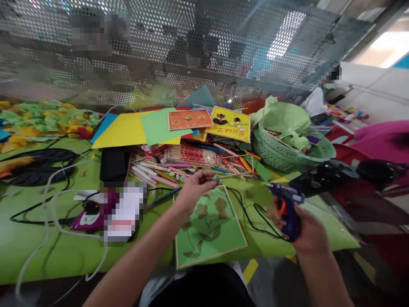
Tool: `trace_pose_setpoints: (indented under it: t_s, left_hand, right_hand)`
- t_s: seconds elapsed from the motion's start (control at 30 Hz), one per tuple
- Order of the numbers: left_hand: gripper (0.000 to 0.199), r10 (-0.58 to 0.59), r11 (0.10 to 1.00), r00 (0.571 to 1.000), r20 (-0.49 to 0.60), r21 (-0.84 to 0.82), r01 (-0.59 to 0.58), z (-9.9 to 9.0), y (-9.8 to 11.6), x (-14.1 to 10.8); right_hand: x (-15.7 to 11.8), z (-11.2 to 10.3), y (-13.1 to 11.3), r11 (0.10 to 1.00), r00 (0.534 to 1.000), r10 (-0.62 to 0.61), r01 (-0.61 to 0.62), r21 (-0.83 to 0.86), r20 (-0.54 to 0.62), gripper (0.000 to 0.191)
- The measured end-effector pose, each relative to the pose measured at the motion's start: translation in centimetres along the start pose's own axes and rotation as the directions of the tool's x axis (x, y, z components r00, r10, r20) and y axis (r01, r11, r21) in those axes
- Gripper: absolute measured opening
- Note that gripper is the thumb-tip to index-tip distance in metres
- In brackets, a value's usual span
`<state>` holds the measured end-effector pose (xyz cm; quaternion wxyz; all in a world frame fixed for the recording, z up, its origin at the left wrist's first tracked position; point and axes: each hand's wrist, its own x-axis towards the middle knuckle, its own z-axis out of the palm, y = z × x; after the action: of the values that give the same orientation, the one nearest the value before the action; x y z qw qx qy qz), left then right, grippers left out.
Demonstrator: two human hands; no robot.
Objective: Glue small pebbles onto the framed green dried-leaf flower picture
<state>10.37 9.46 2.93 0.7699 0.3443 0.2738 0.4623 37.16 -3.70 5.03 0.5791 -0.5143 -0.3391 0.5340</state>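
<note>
My left hand point(195, 189) is pinched on a small round green piece point(217, 178), too small to name for certain. It hovers over the top edge of a green picture card point(220, 241) with a light stick border and flowers and leaves on it. At the right, my right hand point(309, 228) grips a dark blue glue gun point(291, 204), its nozzle pointing left and away from the card. A finger lies near the orange trigger.
Behind the card lie pens and sticks point(179, 166), coloured paper point(121, 130) and a yellow framed card point(231, 123). A green basket point(271, 149) of scraps stands back right. Black cable point(247, 217) loops beside the card; a black phone-like object point(113, 165) and white cables point(47, 213) are left.
</note>
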Motion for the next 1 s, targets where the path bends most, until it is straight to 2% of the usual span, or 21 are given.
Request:
trace_pose_setpoints:
  t_s: [0.2, 0.47, 0.73, 1.0]
  left_hand:
    - [0.04, -0.017, 0.999, 1.0, 0.014, 0.042, 0.017, 0.0, 0.1, -0.2]
    - [0.043, -0.02, 0.998, 0.999, 0.032, 0.058, 0.018, 0.0, 0.3, -0.2]
    - [0.043, -0.029, 0.997, 0.999, 0.019, 0.071, 0.027, 0.2, 0.3, -0.1]
    - [0.04, -0.024, 0.999, 1.0, 0.017, 0.038, 0.023, 0.2, 0.4, -0.2]
  right_hand:
    - [1.2, 3.1, 0.3, 0.978, 0.997, 0.002, 0.014, -0.207, 0.073, 0.043]
    - [2.4, 5.9, -0.2, 0.975, 0.983, 0.051, -0.011, -0.223, 0.176, 0.039]
    - [3.2, 5.7, 0.4, 0.909, 0.992, -0.108, 0.123, -0.397, 0.059, 0.035]
    - [3.7, 4.3, 1.2, 0.851, 0.994, -0.101, 0.103, -0.514, 0.032, 0.04]
